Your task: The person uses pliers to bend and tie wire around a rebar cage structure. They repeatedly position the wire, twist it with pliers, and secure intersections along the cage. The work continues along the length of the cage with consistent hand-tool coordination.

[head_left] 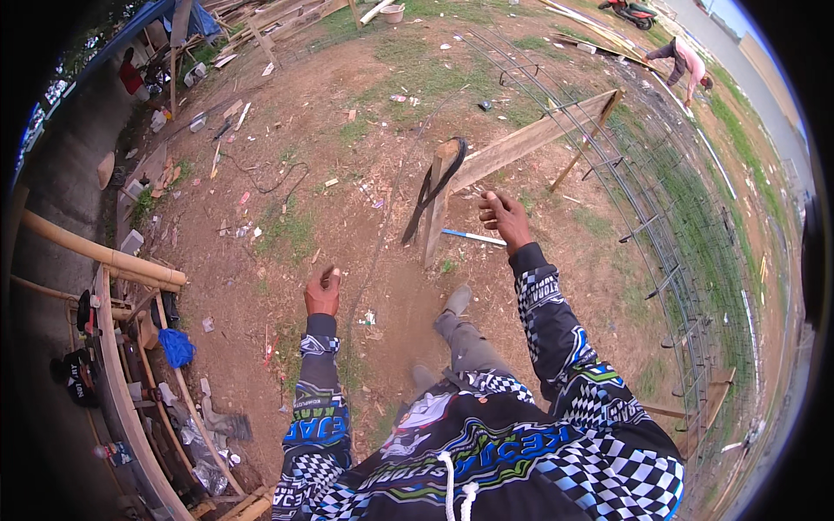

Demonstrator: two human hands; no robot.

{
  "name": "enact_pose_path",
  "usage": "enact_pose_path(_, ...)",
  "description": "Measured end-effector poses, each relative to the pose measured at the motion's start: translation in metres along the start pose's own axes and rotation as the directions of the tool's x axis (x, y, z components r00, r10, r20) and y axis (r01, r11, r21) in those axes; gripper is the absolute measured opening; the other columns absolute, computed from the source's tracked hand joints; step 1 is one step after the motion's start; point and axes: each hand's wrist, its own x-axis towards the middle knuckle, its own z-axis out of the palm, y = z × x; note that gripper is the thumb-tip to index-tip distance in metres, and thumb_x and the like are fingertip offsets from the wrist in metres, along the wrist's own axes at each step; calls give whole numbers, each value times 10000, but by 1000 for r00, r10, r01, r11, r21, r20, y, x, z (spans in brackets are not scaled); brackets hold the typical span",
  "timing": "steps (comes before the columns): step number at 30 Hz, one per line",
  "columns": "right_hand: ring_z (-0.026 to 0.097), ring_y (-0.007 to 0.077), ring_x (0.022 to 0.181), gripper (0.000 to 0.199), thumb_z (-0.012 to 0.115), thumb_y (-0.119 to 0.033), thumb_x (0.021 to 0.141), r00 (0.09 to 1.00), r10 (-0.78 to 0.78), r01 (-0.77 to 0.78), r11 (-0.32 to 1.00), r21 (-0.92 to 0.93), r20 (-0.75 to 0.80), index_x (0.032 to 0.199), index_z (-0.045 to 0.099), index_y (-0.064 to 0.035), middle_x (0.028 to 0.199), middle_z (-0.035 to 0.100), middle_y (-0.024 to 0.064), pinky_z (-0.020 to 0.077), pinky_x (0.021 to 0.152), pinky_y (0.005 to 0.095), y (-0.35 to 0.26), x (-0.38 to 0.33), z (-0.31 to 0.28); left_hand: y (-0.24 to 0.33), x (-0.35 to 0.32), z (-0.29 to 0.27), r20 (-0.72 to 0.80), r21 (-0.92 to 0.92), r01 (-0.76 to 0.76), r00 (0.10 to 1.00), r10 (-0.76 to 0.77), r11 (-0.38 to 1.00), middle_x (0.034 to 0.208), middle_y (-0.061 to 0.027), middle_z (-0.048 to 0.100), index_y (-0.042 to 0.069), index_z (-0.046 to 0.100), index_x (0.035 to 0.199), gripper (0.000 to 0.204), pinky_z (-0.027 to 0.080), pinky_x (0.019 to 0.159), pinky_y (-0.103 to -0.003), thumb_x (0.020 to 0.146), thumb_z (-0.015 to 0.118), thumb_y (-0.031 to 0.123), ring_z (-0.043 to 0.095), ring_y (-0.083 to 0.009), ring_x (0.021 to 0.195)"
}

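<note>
Bare dirt ground [347, 217] underfoot. Left hand [322, 293] curled closed, seemingly pinching a thin wire [369, 260], hard to tell. Right hand [504, 221] loosely half open, holding nothing, near a wooden sawhorse [512, 148] and blue-tipped rod [473, 236].

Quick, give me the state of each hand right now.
Left hand: closed in a fist around a thin wire.
Right hand: fingers curled, apparently pinching the same wire; grip cannot be told for certain.

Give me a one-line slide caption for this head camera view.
Person's left hand closed and right hand raised near a wooden sawhorse on bare dirt.
</note>
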Motion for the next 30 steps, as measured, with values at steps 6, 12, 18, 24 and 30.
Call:
enact_pose_path(6,645,170,820,406,600,-336,969,989,91,-112,976,188,120,1246,617,-40,1046,675,66,540,687,307,-7,131,34,209,94,114,170,-20,-453,877,450,891,1184,-186,653,-8,599,1238,452,495,937,-388,888,688,262,631,-317,1099)
enact_pose_path(12,655,141,764,303,730,-234,884,964,154,-223,912,343,216,1077,678,-6,916,689,64,545,663,269,2,139,28,256,158,218,310,0,-638,732,606,770,1175,-196,634,50,623,1208,412,479,930,-439,843,695,225,604,-376,1086)
enact_pose_path(18,658,135,704,233,724,-176,876,932,46,-158,943,291,359,1037,666,-18,839,686,55,535,651,268,9,162,6,248,163,242,382,8,-624,724,574,782,909,-173,662,38,655,1012,208,521,712,-445,869,644,189,649,-381,821)
enact_pose_path(24,623,123,723,135,697,-150,897,892,-40,-201,858,473,451,951,645,-37,846,668,33,500,674,279,30,176,7,253,168,235,430,-34,-611,705,564,791,869,-174,658,24,670,946,152,518,691,-431,863,640,147,654,-372,798)
enact_pose_path(30,552,100,668,134,709,-154,885,922,-54,-150,864,481,384,909,634,-46,791,631,5,434,622,266,34,183,0,241,174,241,449,-39,-661,658,604,749,917,-151,661,49,679,959,144,528,694,-429,853,660,144,657,-365,827)
